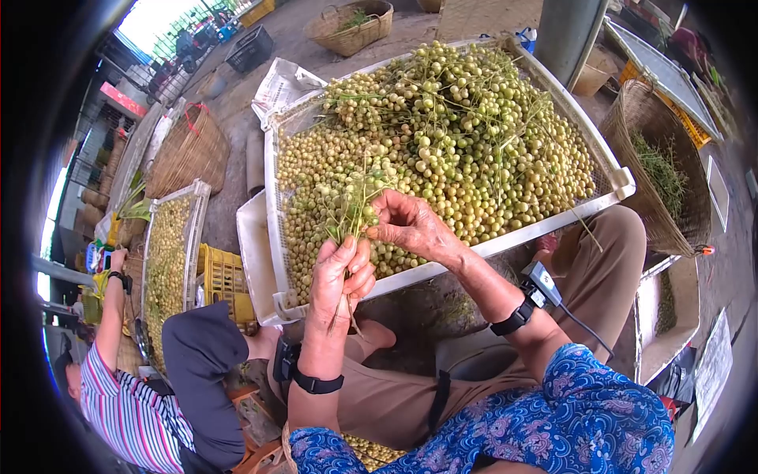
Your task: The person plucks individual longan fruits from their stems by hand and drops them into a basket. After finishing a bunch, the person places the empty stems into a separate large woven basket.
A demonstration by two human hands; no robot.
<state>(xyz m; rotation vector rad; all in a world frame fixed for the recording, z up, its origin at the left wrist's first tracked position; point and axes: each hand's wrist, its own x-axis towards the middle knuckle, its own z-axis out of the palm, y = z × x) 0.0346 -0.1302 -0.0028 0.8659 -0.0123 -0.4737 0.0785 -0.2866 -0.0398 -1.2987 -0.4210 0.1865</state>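
My left hand [339,280] is closed around a bunch of thin green fruit stems [347,213], whose loose ends hang below the fist. Close beside it, my right hand [410,225] pinches with thumb and fingertips at the bunch's right side; what lies between those fingertips is too small to make out. Both hands are over the near edge of a large white-framed tray [489,246]. Small round yellow-green fruits [489,189] fill the tray, loose in front and piled in stemmed clusters [442,87] toward the back.
At the left, a person in a striped shirt [130,403] sits by another fruit-filled tray [195,229]. A yellow crate [221,272] stands between the trays. Wicker baskets stand at right [632,142] and left [189,154]. A metal post [568,39] rises behind my tray.
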